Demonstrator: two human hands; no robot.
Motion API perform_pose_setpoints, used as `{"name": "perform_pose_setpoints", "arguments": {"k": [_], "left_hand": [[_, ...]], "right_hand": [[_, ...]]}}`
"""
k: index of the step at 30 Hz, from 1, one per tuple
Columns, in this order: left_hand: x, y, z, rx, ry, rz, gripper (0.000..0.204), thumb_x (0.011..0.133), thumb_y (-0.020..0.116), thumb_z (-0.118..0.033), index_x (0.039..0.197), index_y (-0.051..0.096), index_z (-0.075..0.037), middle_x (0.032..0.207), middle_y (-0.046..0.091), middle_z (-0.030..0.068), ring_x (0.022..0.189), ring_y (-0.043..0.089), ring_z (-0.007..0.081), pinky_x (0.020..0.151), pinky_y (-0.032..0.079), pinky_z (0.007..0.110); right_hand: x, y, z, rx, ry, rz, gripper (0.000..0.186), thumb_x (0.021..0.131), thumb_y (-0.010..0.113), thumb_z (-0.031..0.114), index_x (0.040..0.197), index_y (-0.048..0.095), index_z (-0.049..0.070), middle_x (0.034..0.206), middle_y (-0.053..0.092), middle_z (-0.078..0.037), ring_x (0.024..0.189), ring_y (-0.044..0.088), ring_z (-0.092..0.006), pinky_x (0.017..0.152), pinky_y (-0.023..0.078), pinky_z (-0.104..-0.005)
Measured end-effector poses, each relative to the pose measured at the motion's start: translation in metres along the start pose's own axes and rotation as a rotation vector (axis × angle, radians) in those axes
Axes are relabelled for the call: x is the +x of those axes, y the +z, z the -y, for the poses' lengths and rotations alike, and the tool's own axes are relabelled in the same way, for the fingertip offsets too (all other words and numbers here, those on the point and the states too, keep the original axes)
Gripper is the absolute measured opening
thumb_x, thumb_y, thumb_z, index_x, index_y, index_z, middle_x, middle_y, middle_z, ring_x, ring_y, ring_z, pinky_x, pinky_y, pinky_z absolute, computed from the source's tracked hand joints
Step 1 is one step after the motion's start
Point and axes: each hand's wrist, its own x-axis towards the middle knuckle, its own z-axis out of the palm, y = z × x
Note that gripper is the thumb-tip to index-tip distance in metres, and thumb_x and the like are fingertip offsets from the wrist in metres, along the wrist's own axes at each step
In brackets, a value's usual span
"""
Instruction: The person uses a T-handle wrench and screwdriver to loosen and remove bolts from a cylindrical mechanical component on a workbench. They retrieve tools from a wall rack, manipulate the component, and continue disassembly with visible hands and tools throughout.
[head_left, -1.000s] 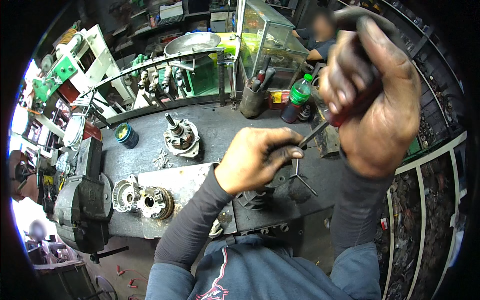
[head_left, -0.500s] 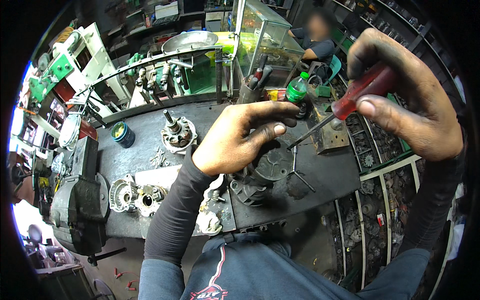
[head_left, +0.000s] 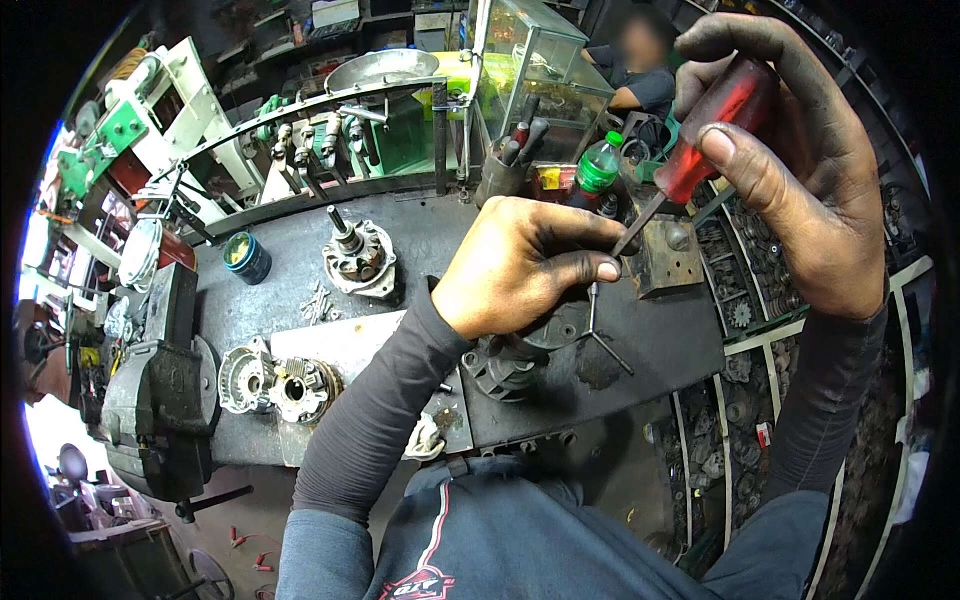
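Observation:
My right hand (head_left: 810, 170) is closed round the red handle of a screwdriver (head_left: 715, 120), raised at the upper right. The shaft points down and left to my left hand (head_left: 535, 265), whose thumb and fingers pinch it close to its lower end. Below the left hand stands a dark metal housing (head_left: 500, 372), largely covered by that hand and forearm. Beside it on the bench lies a three-armed wrench (head_left: 595, 333), its upper arm close to the left fingertips. The screwdriver's tip is hidden by the fingers.
A rotor (head_left: 355, 258), loose bolts (head_left: 319, 304), open casings (head_left: 246, 380) and a blue tin (head_left: 246, 260) occupy the dark bench (head_left: 430, 225). A vise (head_left: 150, 400) stands left. A green-capped bottle (head_left: 597, 168) and metal block (head_left: 665, 258) stand behind. Another person (head_left: 640, 75) sits beyond.
My left hand has moved right and closed on the screwdriver's shaft. My right hand has drawn the screwdriver up and slightly left, lifting its tip away from the housing.

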Motion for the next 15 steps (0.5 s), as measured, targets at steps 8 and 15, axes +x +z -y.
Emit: {"name": "perform_pose_setpoints", "arguments": {"k": [8,15], "left_hand": [[0.0005,0.0011,0.0041,0.012,0.010,-0.030,0.026,0.087,0.079,0.002,0.113,0.076,0.002,0.096,0.078,0.0072,0.087,0.070,0.0086,0.081,0.059,0.027],[-0.0004,0.0027,0.0048,0.029,0.050,-0.042,0.026,0.087,0.079,0.002,0.112,0.077,0.002,0.097,0.078,0.0067,0.087,0.071,0.0090,0.081,0.059,0.027]], "right_hand": [[0.0010,-0.0028,0.0007,-0.005,0.014,0.034,0.035,0.103,0.055,0.026,0.130,0.057,0.004,0.095,0.054,-0.004,0.086,0.054,-0.0148,0.077,0.046,-0.0327],[0.0019,-0.0041,-0.0018,0.017,0.033,0.049,0.037,0.106,0.047,0.032,0.127,0.057,0.004,0.086,0.049,-0.003,0.075,0.049,-0.0135,0.067,0.042,-0.0309]]}}
